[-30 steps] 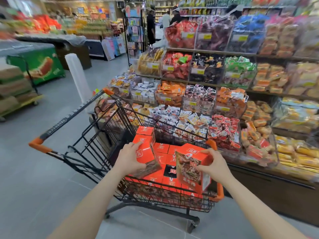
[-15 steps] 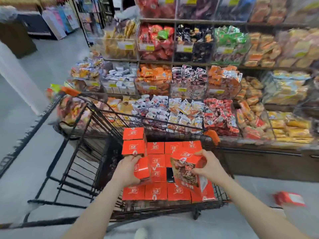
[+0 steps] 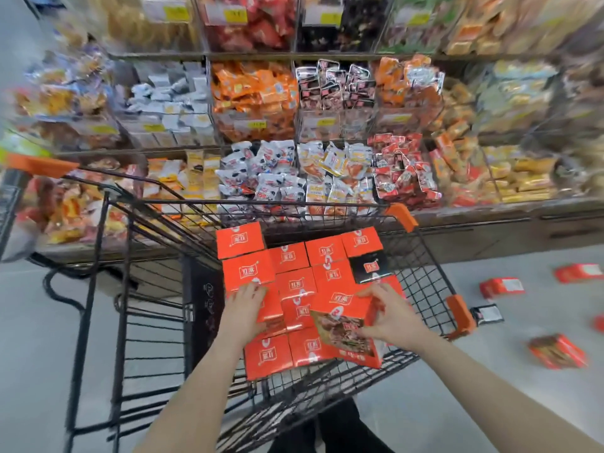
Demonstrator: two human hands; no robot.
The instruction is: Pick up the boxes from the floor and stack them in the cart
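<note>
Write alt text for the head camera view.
Two hands set orange boxes into a black wire cart: the left hand presses one, the right hand grips another. More boxes lie on the floor.

Boxes (image 3: 501, 287) on grey floor (image 3: 523, 403)
</note>
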